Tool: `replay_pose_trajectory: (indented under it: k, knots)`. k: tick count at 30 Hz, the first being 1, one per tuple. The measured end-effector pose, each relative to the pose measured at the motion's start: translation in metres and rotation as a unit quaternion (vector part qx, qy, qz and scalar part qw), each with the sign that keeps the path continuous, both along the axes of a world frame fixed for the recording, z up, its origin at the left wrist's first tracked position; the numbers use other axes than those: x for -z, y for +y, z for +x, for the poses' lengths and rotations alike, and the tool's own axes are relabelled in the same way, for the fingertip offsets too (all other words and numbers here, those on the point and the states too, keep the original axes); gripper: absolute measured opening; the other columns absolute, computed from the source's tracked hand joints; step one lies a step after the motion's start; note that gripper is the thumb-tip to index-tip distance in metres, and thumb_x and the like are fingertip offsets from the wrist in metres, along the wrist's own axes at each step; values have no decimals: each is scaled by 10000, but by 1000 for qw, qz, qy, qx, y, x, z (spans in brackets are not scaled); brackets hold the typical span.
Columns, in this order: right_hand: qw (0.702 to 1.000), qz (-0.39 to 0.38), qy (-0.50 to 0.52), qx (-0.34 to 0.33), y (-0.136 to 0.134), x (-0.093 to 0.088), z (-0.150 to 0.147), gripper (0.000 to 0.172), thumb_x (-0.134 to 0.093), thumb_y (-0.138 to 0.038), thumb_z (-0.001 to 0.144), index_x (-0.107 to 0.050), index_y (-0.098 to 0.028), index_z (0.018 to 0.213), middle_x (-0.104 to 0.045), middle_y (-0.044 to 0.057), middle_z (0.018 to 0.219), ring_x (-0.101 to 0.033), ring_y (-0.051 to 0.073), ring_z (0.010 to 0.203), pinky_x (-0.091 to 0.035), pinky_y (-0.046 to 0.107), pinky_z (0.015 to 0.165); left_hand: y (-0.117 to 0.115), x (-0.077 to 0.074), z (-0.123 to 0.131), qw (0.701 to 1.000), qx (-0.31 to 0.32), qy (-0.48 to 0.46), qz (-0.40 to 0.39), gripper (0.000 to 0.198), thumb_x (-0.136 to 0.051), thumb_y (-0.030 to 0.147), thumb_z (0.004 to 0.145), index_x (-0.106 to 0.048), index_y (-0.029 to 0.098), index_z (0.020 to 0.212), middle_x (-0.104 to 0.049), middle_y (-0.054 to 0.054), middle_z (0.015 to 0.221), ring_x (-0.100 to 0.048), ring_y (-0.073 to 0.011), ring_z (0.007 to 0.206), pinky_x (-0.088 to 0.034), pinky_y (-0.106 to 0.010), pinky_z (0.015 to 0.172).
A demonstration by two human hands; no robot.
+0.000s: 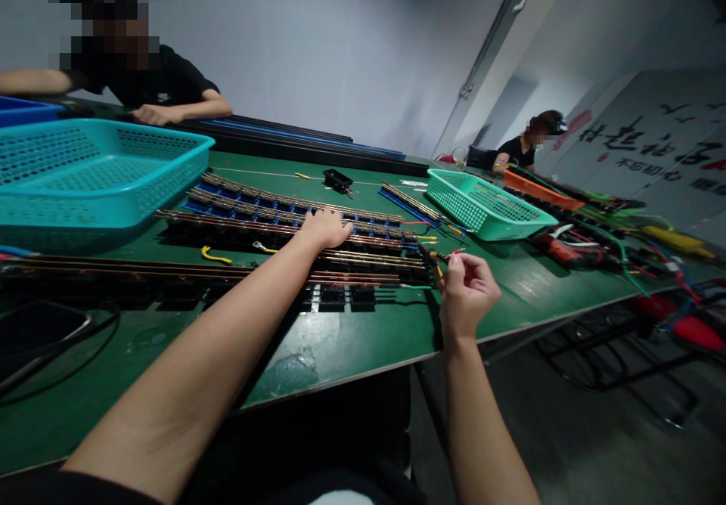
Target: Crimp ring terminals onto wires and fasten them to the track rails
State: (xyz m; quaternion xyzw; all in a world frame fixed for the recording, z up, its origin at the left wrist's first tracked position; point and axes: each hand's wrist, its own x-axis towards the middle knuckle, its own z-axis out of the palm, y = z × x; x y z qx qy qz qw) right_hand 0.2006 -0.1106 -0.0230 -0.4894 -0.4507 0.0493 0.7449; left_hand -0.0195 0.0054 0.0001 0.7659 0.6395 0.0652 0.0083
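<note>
My left hand [325, 228] lies with its fingers spread on a row of long copper-coloured bars on blue and black supports [266, 206]. Nothing is gripped in it. At the right end of the bars, my right hand [468, 282] is closed, thumb and fingers pinched near a small red-tipped wire [455, 252]; exactly what sits between the fingertips is too small to make out. Yellowish bars [368, 258] and reddish bars [345, 277] run between my two hands. A short yellow wire [215, 255] rests to the left.
A turquoise basket [170, 187] stands at the left, a green basket [488, 221] at the right. A small black box [337, 180] lies beyond the bars. Red-handled tools [572, 252] and cables are farther right. Two people sit across the table [340, 346].
</note>
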Motion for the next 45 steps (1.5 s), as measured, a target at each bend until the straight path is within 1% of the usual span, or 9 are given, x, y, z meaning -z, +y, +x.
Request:
replay_pose_trajectory:
  k: [3,6,12,20,26,31,35,39,45]
  knots:
    - [998,-8,-67,-4,-2,1,-1,242,-616,-373,768,-562,-159,667,-467,-49,545,-398,65,455,-327,206,442,0,0,0,1000,1,-2,-1,643,-219,525,884,-505,102,1274,-476,-206,1337,-466,-338,1196,-338,-487,977]
    - [986,-16,-162,-45,-5,4,-3,239,-627,-309,762,-532,-169,593,-399,-70,490,-336,53,435,-288,199,432,-1,0,0,1000,4,-6,5,645,-222,522,883,-513,92,1264,-484,-212,1324,-467,-346,1191,-343,-493,970]
    - [922,-18,-378,-81,-8,7,-5,189,-639,-222,745,-557,-173,582,-455,-70,460,-360,37,396,-310,180,435,0,1,0,1000,1,0,10,632,-222,518,880,-514,104,1256,-493,-204,1316,-478,-338,1180,-353,-494,964]
    - [920,-10,-381,-91,-9,7,-4,151,-693,-250,730,-584,-175,658,-606,-30,579,-449,46,430,-368,175,456,2,3,0,1000,2,-1,13,639,-222,525,878,-517,103,1255,-486,-206,1324,-472,-339,1183,-351,-499,963]
    - [904,-26,-411,-115,-11,4,-8,76,-654,-251,767,-626,-180,766,-499,-56,550,-413,53,461,-357,184,482,0,2,0,1000,1,0,10,641,-222,524,885,-516,96,1261,-480,-209,1328,-472,-341,1186,-348,-497,966]
    - [965,-42,-250,-64,-10,4,-11,107,-618,-251,776,-628,-177,852,-439,-72,558,-385,52,466,-345,192,483,0,1,0,1000,0,-4,6,635,-226,523,884,-516,107,1267,-483,-200,1331,-467,-333,1194,-343,-487,973]
    - [999,-6,-31,-43,-6,-2,-10,163,-579,-324,798,-597,-164,816,-493,-57,588,-405,46,425,-324,193,409,1,2,0,1000,-1,-4,8,633,-220,521,881,-527,113,1255,-487,-196,1328,-473,-332,1189,-353,-486,965]
    - [975,12,202,-93,-3,-10,1,174,-550,-359,789,-522,-188,773,-304,-136,430,-240,30,292,-214,174,301,3,3,0,1000,3,-7,14,627,-230,510,875,-537,108,1245,-492,-201,1320,-485,-340,1175,-363,-499,955]
    - [946,12,306,-108,-2,-13,11,112,-555,-295,740,-517,-190,754,-297,-141,432,-224,28,306,-216,172,281,2,3,-1,1000,4,-5,16,631,-231,510,870,-534,107,1249,-497,-204,1313,-489,-343,1169,-369,-503,950]
